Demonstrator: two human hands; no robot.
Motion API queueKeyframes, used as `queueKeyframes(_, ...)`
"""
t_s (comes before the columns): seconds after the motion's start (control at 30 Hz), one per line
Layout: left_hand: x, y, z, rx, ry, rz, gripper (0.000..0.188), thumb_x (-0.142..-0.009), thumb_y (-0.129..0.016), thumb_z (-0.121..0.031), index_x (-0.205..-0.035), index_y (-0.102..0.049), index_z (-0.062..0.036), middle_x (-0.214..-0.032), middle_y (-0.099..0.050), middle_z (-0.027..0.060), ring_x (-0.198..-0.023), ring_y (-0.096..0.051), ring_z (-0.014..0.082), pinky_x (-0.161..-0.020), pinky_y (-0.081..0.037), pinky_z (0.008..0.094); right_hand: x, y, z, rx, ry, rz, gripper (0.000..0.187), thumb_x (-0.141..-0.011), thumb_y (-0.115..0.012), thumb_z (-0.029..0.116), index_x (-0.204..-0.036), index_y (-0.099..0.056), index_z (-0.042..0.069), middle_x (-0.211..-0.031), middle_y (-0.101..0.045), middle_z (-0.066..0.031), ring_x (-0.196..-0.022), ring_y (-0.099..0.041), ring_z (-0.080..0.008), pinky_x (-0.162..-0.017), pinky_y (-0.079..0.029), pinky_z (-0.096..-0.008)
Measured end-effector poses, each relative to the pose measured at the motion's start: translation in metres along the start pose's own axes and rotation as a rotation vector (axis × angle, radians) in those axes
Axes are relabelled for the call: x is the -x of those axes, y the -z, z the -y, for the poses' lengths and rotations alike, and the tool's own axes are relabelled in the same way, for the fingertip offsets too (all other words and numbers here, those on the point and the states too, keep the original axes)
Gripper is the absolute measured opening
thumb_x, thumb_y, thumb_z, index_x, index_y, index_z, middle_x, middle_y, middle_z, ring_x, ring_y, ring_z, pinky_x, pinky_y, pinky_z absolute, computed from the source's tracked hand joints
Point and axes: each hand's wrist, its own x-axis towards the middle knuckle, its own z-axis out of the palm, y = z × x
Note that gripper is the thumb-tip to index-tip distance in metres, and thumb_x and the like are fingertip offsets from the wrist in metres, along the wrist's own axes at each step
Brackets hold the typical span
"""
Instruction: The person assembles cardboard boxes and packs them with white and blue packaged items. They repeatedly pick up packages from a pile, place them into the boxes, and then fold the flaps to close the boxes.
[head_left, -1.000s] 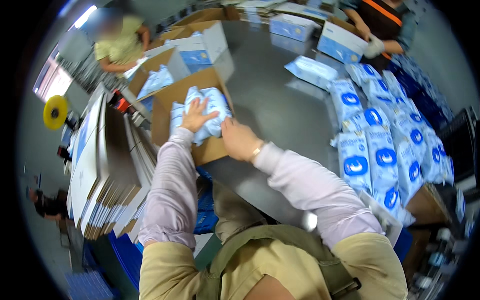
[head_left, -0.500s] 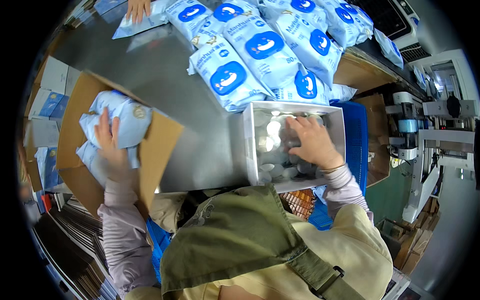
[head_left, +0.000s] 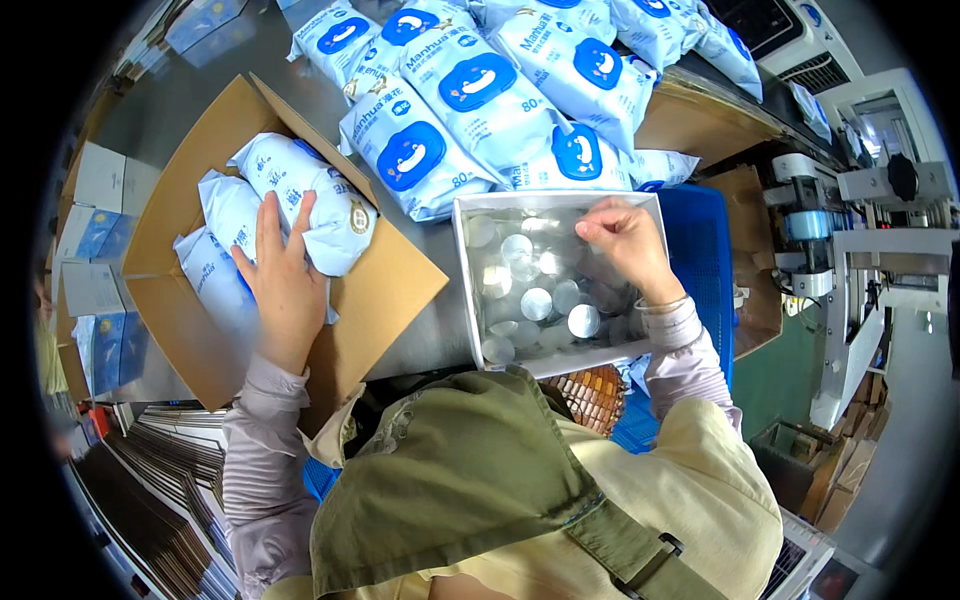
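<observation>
Left hand [head_left: 283, 295]: spread open, laid on blue packs [head_left: 310, 205].
Right hand [head_left: 628, 240]: fingertips pinched over white box [head_left: 467, 280]; hold cannot be told.
Blue packs: three visible in one carton [head_left: 395, 310], frame left, beneath left hand.
White box: one, discs [head_left: 584, 321] inside, frame centre.

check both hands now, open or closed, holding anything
Left hand: open, against the packs in the cardboard box.
Right hand: pinched closed over the white box; can't tell if holding anything.
</observation>
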Motion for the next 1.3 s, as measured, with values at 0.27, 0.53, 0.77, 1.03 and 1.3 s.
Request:
queueKeyframes(0.27, -0.014, 0.054, 0.003, 0.553, -0.076, -0.347, 0.051, -0.073, -0.056, 0.005, -0.124, -0.053, -0.0003, -0.127, -0.053, 0.0152, -0.124, -0.046, 0.0282, -0.105, -0.034, 0.0372, 0.008, 0.017, 0.026, -0.61, -0.173, -0.026, 0.009, -0.081, -0.068, 0.0, -0.08, -0.059, 0.004, -0.07, -0.062, -0.0017, -0.058, -0.054, -0.0065, -0.054, -0.043, -0.0201)
queueKeyframes(0.53, -0.002, 0.08, -0.093, 1.698, 0.106, 0.368, 0.039, -0.085, -0.065, -0.004, -0.121, -0.051, 0.0014, -0.088, -0.062, 0.0079, -0.068, -0.06, 0.0106, -0.061, -0.051, 0.0228, -0.022, -0.048, 0.139, -0.754, 0.004, 0.309, 0.009, -0.085, -0.066, 0.005, -0.084, -0.057, 0.006, -0.072, -0.059, 0.0008, -0.061, -0.053, -0.0055, -0.055, -0.042, -0.0206)
queueKeyframes(0.77, -0.013, 0.062, -0.066, 1.961, 0.476, -0.019, 0.014, -0.094, -0.056, -0.015, -0.092, -0.053, -0.0014, -0.077, -0.062, 0.0086, -0.059, -0.059, 0.0135, -0.053, -0.05, 0.0252, -0.034, -0.148, 0.179, -0.902, 0.142, 0.095, 0.013, -0.095, -0.055, 0.015, -0.086, -0.053, 0.006, -0.076, -0.054, 0.0015, -0.067, -0.051, -0.0053, -0.059, -0.042, -0.0206)
queueKeyframes(1.03, -0.012, 0.067, 0.009, 1.669, 0.674, -0.152, 0.036, -0.095, -0.055, -0.033, -0.07, -0.053, -0.0068, -0.057, -0.053, 0.0034, -0.044, -0.047, 0.0085, -0.039, -0.035, 0.0225, -0.052, -0.166, 0.165, -0.728, 0.287, 0.241, 0.009, -0.09, -0.06, 0.008, -0.087, -0.054, 0.002, -0.07, -0.053, 0.0037, -0.062, -0.048, -0.0022, -0.056, -0.039, -0.019)
queueKeyframes(1.3, -0.005, 0.036, 0.057, 1.181, 0.663, -0.173, 0.043, -0.09, -0.062, -0.034, -0.062, -0.056, -0.0017, -0.048, -0.05, 0.0028, -0.044, -0.044, 0.0091, -0.043, -0.035, 0.0272, -0.051, -0.14, 0.175, -0.361, 0.358, 0.22, 0.015, -0.085, -0.065, 0.005, -0.099, -0.066, 0.0, -0.076, -0.063, -0.0018, -0.064, -0.054, -0.006, -0.059, -0.044, -0.021)
